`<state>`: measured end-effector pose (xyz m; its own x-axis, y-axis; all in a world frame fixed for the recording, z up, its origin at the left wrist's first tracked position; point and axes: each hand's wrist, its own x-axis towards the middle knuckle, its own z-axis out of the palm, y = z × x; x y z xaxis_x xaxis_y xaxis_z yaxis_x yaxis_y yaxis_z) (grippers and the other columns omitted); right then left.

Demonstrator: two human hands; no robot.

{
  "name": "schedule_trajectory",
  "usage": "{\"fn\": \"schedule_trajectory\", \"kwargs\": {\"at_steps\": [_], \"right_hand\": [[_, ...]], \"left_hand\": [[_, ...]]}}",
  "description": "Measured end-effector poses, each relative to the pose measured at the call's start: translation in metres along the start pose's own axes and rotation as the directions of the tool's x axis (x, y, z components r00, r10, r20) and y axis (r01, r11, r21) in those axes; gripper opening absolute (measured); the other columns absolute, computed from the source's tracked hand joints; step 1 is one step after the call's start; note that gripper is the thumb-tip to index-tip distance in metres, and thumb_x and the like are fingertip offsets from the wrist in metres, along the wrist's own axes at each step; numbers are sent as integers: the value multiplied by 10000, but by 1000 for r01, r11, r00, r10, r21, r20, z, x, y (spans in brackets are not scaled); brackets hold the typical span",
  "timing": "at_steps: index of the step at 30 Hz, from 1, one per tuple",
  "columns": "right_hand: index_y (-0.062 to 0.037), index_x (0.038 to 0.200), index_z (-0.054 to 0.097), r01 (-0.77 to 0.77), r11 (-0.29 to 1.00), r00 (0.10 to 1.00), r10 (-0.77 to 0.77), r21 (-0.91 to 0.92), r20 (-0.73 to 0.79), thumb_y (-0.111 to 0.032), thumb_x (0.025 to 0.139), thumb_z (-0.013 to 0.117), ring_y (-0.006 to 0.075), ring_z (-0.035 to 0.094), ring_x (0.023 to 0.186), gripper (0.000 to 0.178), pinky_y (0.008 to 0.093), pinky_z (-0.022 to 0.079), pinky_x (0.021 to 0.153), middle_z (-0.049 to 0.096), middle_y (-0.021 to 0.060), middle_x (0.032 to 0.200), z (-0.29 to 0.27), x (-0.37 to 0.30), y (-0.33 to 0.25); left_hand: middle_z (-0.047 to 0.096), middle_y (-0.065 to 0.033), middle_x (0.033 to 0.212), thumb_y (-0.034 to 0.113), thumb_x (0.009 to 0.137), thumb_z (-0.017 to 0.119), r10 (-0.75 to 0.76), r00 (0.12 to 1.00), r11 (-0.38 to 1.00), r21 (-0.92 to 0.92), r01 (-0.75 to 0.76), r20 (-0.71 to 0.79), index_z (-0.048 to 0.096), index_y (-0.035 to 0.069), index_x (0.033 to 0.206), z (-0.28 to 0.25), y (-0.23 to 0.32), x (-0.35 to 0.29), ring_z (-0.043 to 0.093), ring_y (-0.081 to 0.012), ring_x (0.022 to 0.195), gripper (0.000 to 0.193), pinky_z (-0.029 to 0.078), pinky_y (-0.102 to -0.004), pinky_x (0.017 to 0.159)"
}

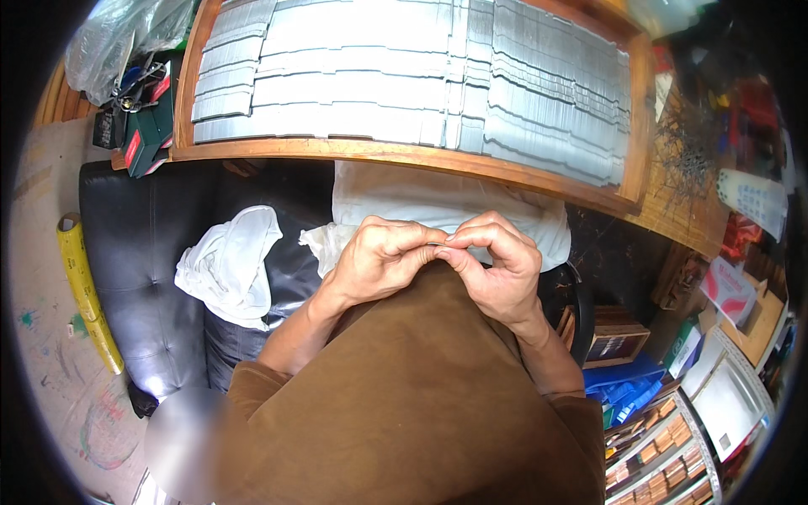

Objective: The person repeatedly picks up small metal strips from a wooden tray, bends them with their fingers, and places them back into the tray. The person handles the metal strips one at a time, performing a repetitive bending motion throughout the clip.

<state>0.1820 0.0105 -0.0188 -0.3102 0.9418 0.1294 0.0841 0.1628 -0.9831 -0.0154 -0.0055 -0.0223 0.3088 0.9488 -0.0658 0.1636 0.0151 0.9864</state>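
My left hand (385,255) and my right hand (498,265) meet at the fingertips in front of my brown shirt. Thumb and forefinger of each are pinched together on a small thin piece, of which only a dark sliver shows between them; its kind cannot be made out. Beneath the hands a white cloth (396,189) is spread. Beyond them stands a wooden tray (404,162) with tightly packed rows of thin silver-grey metal strips (353,71).
A crumpled white cloth (231,265) lies on the black padded seat (143,269) at left. Dark boxes (151,126) and a clear plastic bag (126,42) sit left of the tray. Dark metal scraps (690,156) litter the wooden bench at right. A yellow tube (87,295) lies on the floor.
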Motion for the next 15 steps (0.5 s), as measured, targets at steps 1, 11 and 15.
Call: {"fn": "schedule_trajectory", "kwargs": {"at_steps": [1,11,15], "right_hand": [[3,897,711,1,1000,1000,-1,-1,-1,42,803,828,181,707,770,155,282,573,689,705,96,859,0,0,0],[0,883,702,-20,1000,1000,20,4,2,34,809,826,177,698,762,148,282,562,678,698,87,848,-1,0,0],[4,877,689,-30,999,1000,30,16,5,34,814,822,176,693,760,150,282,560,672,691,87,844,0,0,0]], "left_hand": [[760,-181,883,30,871,785,-7,1000,1000,3,7,3,761,4,1045,0,1,0,762,-298,771,177,578,-326,661],[761,-173,876,36,866,790,6,1000,1000,12,-6,3,761,8,1039,1,-1,1,761,-293,768,178,575,-322,654],[762,-170,877,34,864,791,21,1000,1000,1,-21,-8,760,8,1039,1,-3,0,761,-292,767,179,575,-322,653]]}}
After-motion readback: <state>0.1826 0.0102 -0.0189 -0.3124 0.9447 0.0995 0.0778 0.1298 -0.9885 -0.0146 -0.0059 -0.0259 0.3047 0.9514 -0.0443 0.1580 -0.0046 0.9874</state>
